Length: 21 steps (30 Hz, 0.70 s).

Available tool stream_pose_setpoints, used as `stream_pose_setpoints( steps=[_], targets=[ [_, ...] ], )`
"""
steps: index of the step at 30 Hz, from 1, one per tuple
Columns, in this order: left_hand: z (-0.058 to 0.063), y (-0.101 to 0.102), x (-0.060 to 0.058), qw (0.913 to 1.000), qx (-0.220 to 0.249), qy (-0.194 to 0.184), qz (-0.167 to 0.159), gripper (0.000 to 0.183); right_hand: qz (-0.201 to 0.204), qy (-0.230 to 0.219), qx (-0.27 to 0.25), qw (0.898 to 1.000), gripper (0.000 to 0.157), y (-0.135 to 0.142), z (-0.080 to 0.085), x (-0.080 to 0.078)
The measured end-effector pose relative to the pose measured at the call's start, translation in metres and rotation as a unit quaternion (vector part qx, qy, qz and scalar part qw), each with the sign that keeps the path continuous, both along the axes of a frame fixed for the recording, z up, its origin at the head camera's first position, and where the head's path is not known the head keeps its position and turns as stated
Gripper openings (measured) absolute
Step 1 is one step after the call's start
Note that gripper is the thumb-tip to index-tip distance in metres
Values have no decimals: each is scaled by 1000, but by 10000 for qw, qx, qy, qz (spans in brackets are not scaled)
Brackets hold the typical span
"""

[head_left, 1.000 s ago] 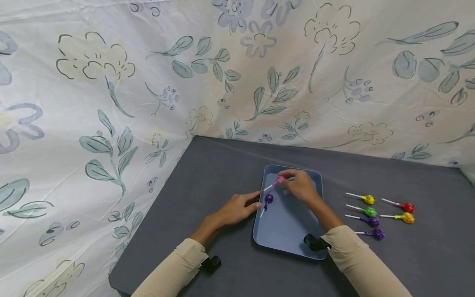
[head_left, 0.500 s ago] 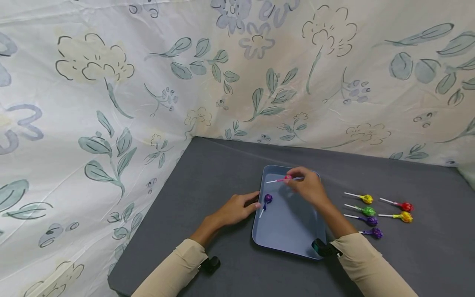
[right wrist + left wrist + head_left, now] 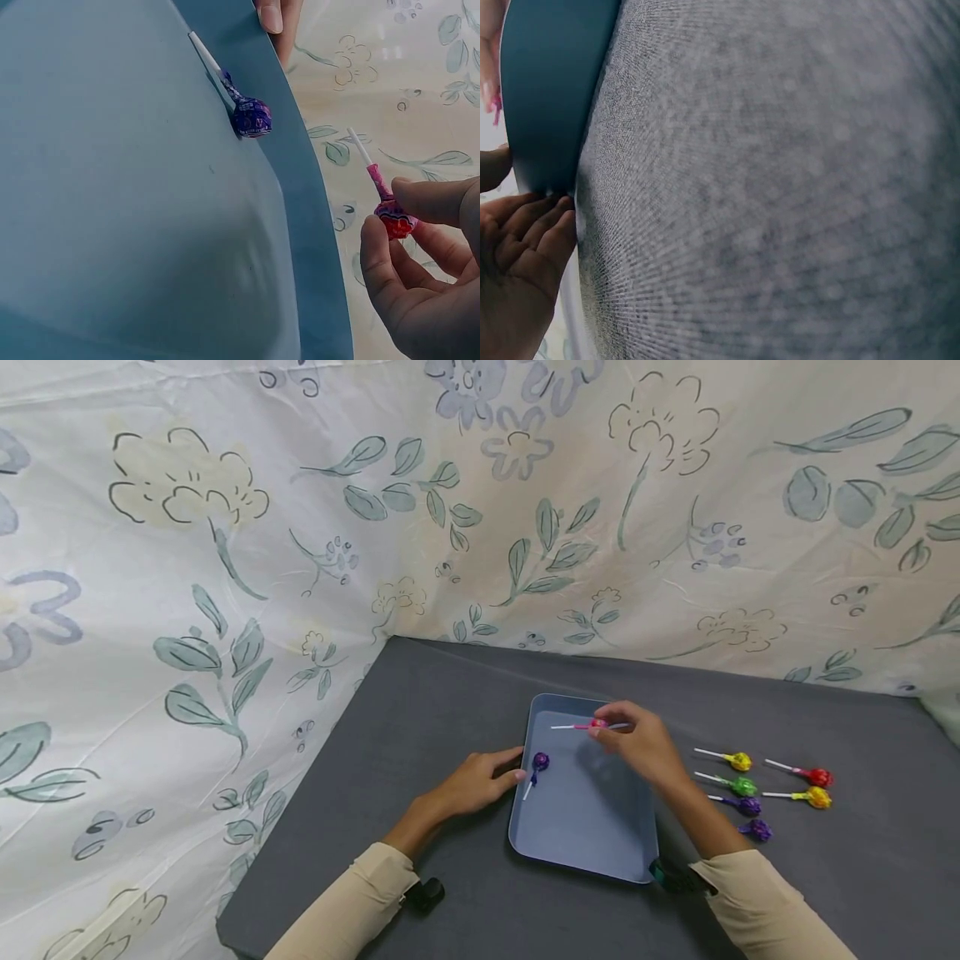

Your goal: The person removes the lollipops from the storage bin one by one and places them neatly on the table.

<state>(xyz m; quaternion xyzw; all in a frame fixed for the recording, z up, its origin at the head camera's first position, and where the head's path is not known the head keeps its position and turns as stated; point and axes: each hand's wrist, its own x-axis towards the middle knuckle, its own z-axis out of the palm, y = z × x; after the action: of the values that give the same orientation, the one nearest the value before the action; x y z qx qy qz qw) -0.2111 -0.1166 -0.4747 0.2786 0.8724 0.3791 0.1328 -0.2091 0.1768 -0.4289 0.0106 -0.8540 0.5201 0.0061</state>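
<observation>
My right hand (image 3: 637,743) pinches the round head of a pink-wrapped lollipop (image 3: 395,219) between thumb and fingers. The lollipop is held up above the far part of a blue-grey tray (image 3: 585,827), its white stick pointing left. My left hand (image 3: 480,781) grips the tray's left side, thumb at the rim and fingers against the outer wall, as the left wrist view shows. Inside the tray, near that left side, lies a purple lollipop (image 3: 541,762) with its stick toward me.
Right of the tray, several lollipops lie on the dark grey table (image 3: 420,710): yellow (image 3: 740,762), green (image 3: 744,787), red (image 3: 820,777), orange-yellow (image 3: 819,797) and two purple, one of them (image 3: 761,831) nearest me. A floral cloth (image 3: 465,527) hangs behind and at left.
My right hand has moved right across the tray with the pink lollipop, whose stick has swung from slanting down-left to nearly level. The left hand has stayed at the tray's side.
</observation>
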Motion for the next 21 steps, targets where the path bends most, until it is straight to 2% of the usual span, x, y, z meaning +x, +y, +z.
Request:
stream_pose_setpoints(
  steps=[11,21],
  targets=[
    [1,0,0,10000,-49,22,-18,56,-124,-319,44,9994,40,24,10,20],
    [0,-1,1,10000,23,-39,-50,57,-263,-337,115,9990,41,48,6,37]
  ],
)
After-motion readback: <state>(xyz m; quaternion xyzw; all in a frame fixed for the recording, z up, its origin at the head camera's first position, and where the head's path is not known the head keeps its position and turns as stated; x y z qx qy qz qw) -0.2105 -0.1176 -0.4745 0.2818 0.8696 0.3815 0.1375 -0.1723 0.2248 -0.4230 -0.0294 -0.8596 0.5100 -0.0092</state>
